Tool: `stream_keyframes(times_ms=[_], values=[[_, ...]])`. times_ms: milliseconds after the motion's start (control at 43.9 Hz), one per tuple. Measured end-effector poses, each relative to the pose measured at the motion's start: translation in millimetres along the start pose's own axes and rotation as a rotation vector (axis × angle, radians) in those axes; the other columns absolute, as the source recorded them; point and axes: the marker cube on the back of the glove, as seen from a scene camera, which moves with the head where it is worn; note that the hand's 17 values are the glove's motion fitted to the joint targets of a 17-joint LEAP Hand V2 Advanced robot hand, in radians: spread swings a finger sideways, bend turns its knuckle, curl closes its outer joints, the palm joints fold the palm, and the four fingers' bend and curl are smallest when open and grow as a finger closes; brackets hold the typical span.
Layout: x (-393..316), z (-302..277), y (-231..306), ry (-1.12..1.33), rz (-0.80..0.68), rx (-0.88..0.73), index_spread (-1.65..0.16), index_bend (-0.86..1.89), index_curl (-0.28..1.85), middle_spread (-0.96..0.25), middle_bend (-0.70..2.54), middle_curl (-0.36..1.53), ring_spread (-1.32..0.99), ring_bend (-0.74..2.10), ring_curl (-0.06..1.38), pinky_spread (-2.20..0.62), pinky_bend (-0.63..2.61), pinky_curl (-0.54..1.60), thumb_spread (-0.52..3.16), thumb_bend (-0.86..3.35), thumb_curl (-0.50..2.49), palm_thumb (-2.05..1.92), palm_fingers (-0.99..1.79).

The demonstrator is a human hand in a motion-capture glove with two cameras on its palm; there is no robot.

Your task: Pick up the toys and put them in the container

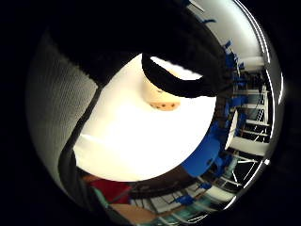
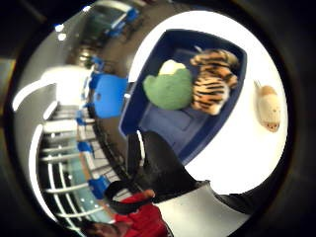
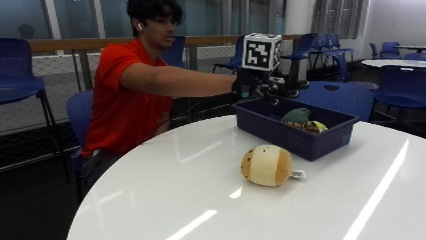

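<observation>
A person in a red shirt (image 3: 123,95) sits at the white round table (image 3: 200,200), blue chairs (image 3: 20,65) behind. The cream spotted toy (image 3: 266,165) lies alone on the tabletop, just in front of the blue container (image 3: 293,132), its tag toward the container. The gloved right hand (image 3: 269,85) hovers over the container's far end; whether its fingers are spread or curled cannot be told. Inside, a green toy (image 2: 170,89) touches a striped tiger toy (image 2: 213,81), both half hidden by the container wall in the outside view.
</observation>
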Motion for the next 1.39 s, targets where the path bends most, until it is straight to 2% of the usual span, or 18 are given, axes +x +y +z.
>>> stream_keyframes(times_ms=[205,456,797,1139,1230,1389], values=[[78.6,28.6,-6.5,-0.039,0.149,-0.041,-0.38,0.14,0.37,-0.09,0.11,0.17,0.11,0.13,0.29,0.13,1.14,0.36,1.08,-0.06,0.3,-0.07,-0.28],[137.1,49.8,-26.0,-0.002,0.274,-0.068,-0.37,0.15,0.34,-0.09,0.09,0.17,0.1,0.14,0.25,0.14,1.11,0.35,1.05,-0.07,0.27,-0.08,-0.26],[144.5,97.3,-49.9,-0.012,0.285,-0.111,-0.38,0.15,0.31,-0.09,0.12,0.17,0.09,0.14,0.21,0.14,1.11,0.34,1.01,-0.07,0.25,-0.08,-0.21],[160.4,125.8,-47.3,-0.014,0.317,-0.179,-0.39,0.14,0.3,-0.09,0.12,0.18,0.08,0.18,0.19,0.13,1.17,0.36,1.0,-0.06,0.24,-0.06,-0.15],[163.4,134.8,-42.7,0.009,0.313,-0.198,-0.39,0.13,0.28,-0.09,0.12,0.17,0.08,0.22,0.21,0.12,1.23,0.37,1.02,-0.04,0.24,-0.03,-0.1],[164.0,139.3,-37.4,0.043,0.326,-0.203,-0.41,0.18,0.27,-0.11,0.17,0.18,0.0,0.53,0.29,0.02,1.2,0.35,1.12,0.02,0.29,0.09,0.18]])
